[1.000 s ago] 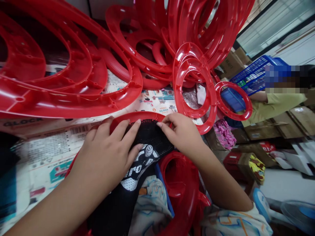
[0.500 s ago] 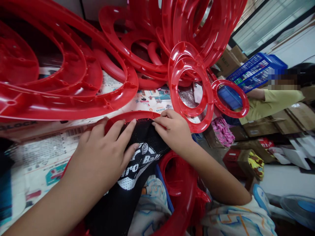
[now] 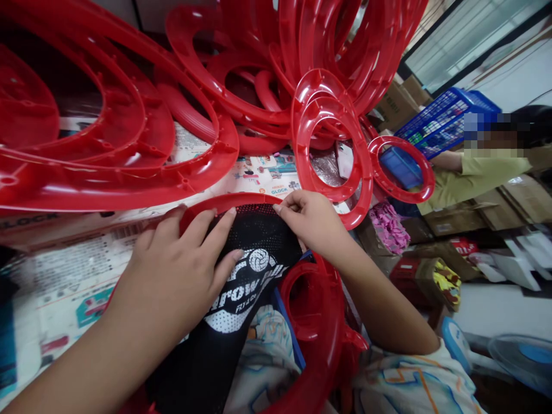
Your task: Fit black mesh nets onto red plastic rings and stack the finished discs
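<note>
A black mesh cloth [image 3: 259, 230] with white lettering and a printed ball lies against a red plastic ring [image 3: 215, 199], whose far rim shows above the cloth. My left hand [image 3: 181, 259] rests over the ring and the cloth's left part, fingers spread, their tips at the rim and the thumb on the print. My right hand [image 3: 308, 215] is closed, thumb and forefinger pinching the cloth's upper right edge at the rim. The cloth's lower part hangs down toward my lap. My left hand and forearm hide much of the ring's left side.
Large red rings [image 3: 194, 175] are piled behind and left on printed cardboard [image 3: 86, 264]. Smaller red rings [image 3: 362, 213] stand at the right, and more red parts [image 3: 323, 322] lie below my right forearm. A person in a yellow sleeve [image 3: 487, 172] sits near a blue basket [image 3: 448, 118].
My right hand has shifted slightly right with the cloth edge. The mesh is spread flatter, showing more of the printed ball and lettering. My left hand stays nearly in place.
</note>
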`<state>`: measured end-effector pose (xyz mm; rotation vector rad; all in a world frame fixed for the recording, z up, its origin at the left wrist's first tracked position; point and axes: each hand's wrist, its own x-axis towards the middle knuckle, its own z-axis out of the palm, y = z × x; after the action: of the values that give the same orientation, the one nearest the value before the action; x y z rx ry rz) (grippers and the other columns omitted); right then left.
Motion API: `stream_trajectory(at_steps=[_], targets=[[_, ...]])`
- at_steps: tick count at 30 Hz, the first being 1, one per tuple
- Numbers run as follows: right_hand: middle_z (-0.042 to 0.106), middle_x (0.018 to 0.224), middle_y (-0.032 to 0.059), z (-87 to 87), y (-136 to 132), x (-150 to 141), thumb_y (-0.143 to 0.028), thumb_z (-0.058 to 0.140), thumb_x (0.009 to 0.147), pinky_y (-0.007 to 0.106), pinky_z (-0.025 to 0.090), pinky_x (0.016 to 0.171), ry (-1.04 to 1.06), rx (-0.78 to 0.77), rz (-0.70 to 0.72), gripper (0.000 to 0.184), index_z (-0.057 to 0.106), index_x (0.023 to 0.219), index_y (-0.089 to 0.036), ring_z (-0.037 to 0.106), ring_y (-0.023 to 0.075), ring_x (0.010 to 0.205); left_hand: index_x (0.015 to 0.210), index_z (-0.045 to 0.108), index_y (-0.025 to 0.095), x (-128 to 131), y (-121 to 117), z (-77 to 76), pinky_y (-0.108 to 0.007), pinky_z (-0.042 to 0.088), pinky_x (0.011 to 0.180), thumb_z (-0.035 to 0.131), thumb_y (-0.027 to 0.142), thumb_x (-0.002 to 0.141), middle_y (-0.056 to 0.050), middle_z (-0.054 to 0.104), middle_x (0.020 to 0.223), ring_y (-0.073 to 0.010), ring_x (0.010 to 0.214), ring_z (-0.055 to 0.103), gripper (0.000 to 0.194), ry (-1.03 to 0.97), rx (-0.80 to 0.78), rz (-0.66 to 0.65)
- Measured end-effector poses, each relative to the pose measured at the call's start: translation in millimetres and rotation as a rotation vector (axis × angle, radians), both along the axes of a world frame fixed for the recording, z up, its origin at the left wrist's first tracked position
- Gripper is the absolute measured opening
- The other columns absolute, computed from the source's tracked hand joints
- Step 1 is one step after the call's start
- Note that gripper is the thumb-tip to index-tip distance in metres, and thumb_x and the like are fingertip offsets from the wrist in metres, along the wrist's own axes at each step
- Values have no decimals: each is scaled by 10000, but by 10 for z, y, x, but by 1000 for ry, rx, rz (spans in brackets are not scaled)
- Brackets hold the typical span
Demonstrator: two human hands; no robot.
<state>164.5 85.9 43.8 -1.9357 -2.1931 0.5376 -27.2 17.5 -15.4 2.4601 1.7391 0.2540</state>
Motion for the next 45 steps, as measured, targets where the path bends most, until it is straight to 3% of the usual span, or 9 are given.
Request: stream_trajectory(at_steps=[9,20,26,31,36,45], targets=[[638,664,34,-37,8,17,-232,560,851,273,346,581,-142,23,-39,167,649,725,-167,530,138,598,1483,337,180,-15,-17,-7,-492,422,736,277,439,945,-174,549,1348,-417,1079,534,600,18,0,3],[684,770,85,-36,-51,-44,-266,551,899,300,339,609,-332,60,-11,196,677,811,-144,579,187,698,1484,346,175,-9,-14,-24,-487,426,725,267,447,942,-179,551,1337,-420,1075,530,612,20,4,4],[665,714,27,5,-183,94,-305,689,807,273,379,610,-78,-52,-82,140,678,792,-166,561,143,644,1470,374,165,-14,-14,0,-488,427,744,282,433,943,-178,552,1335,-415,1087,524,598,2,12,2],[622,641,6,-9,-247,206,-301,610,841,265,384,604,62,-69,-96,194,646,695,-178,547,132,627,1484,345,168,-36,-17,-19,-487,423,706,249,449,945,-188,544,1343,-415,1040,544,615,34,6,-6],[650,704,27,-31,-219,226,-273,550,861,265,384,614,38,-2,-132,179,604,718,-179,568,140,656,1494,321,170,-30,-18,-20,-501,424,721,253,455,943,-187,543,1344,-434,1049,538,624,25,-7,-12],[651,692,48,-69,-182,211,-260,520,885,269,329,569,-194,48,-125,195,615,744,-165,532,142,585,1501,299,156,-23,-40,25,-522,432,749,257,435,947,-182,527,1376,-453,1113,510,622,24,-18,-13]])
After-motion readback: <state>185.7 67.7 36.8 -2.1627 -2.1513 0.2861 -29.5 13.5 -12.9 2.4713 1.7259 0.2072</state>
